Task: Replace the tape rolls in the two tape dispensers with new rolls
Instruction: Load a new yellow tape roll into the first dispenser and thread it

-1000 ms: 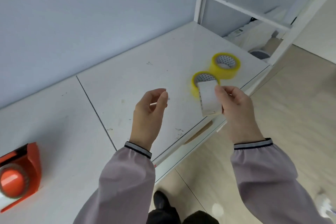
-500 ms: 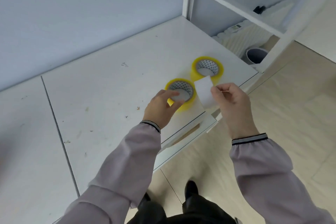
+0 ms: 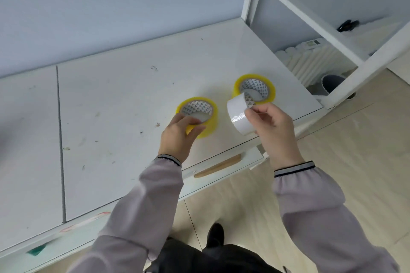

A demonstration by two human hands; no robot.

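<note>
Two yellow tape rolls lie flat on the white table [image 3: 124, 99]. My left hand [image 3: 179, 137] grips the near yellow roll [image 3: 206, 117], thumb and fingers around its front rim. The far yellow roll [image 3: 266, 88] lies untouched further right. My right hand [image 3: 271, 128] holds an empty white roll core [image 3: 237, 117] in the air between the two rolls, just above the table's front edge. No tape dispenser is in view.
A white metal frame [image 3: 310, 15] rises at the table's right end, with a white radiator [image 3: 310, 62] and a grey bin [image 3: 332, 83] behind it. A drawer with a wooden handle [image 3: 218, 168] sits under the table's front edge. A seam [image 3: 60, 139] splits the tabletop.
The view swung right, so the orange dispenser left the frame. My left hand reached forward and closed on the near yellow roll. My right hand kept the white core.
</note>
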